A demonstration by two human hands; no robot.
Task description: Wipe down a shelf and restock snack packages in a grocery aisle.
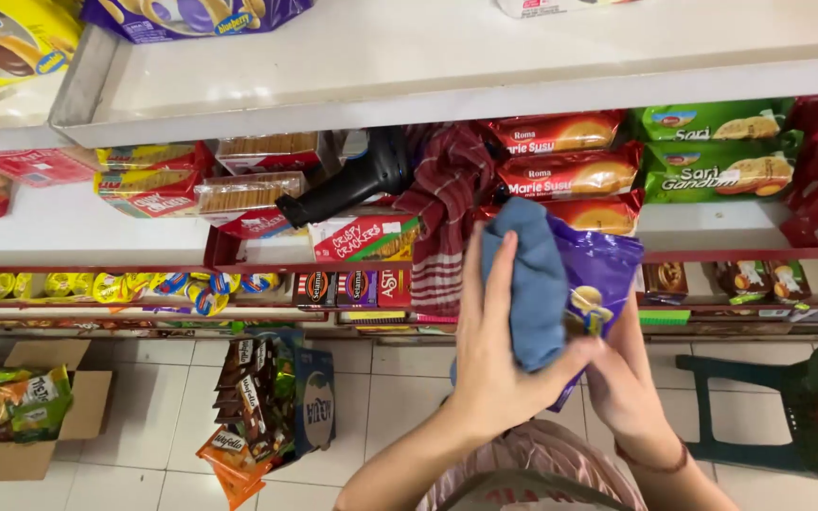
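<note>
Looking down over the shop shelves: the left hand presses a blue cloth flat against a purple snack packet, fingers spread upward over the fabric and thumb hooked round its lower edge, so it is gripping the cloth. The right hand sits just at four o'clock of the left, closed around the packet's bottom end from underneath. Cloth and packet are held together in the air in front of the middle shelf, right of centre.

At eleven o'clock of the cloth, a red-and-white checked cloth hangs over the shelf edge, and a black handheld tool lies tilted beside it at nine o'clock. Just below that tool stands a cracker box. At one o'clock of the packet, red biscuit packs are stacked, with green biscuit packs further along at three o'clock of them.

Down on the tiled floor, at eight o'clock of the hands, a bundle of brown and orange snack bags leans upright, and far at nine o'clock an open cardboard box holds a colourful bag. A dark green plastic stool stands at three o'clock of the right hand.
</note>
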